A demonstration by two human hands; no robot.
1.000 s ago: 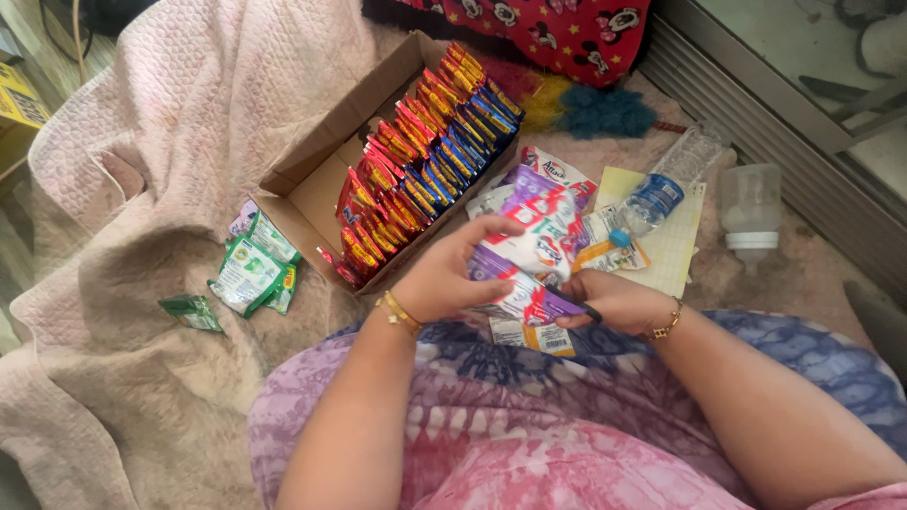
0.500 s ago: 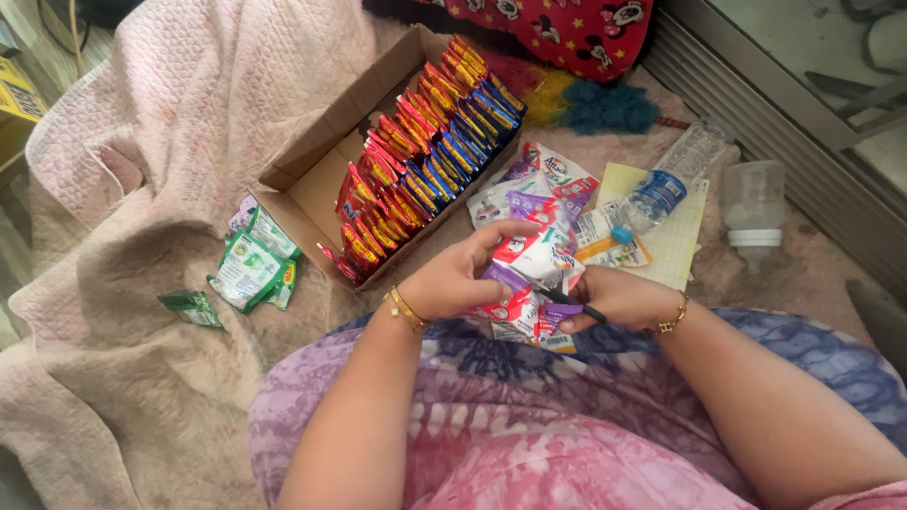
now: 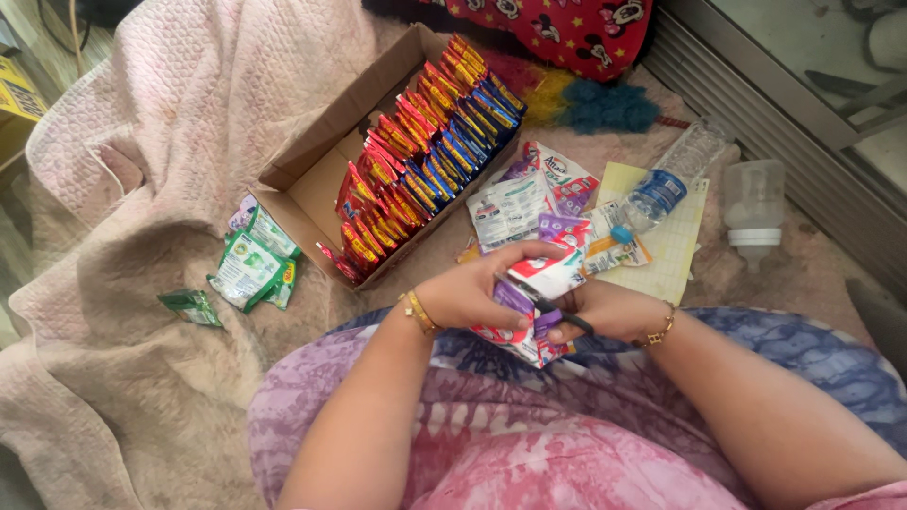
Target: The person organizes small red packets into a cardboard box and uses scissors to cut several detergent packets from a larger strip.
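Our left hand (image 3: 470,295) pinches the light, floppy sachet strip (image 3: 529,293) near us; our right hand (image 3: 605,310) grips scissors (image 3: 553,309).

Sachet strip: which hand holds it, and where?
The left hand grips the sachet strip at its left edge; the right hand holds scissors against it.

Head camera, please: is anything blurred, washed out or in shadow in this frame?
Head view: even daylight; the sachets between the left hand and right hand are slightly motion-softened; the glass panel top right is pale and washed out; no harsh shadows.
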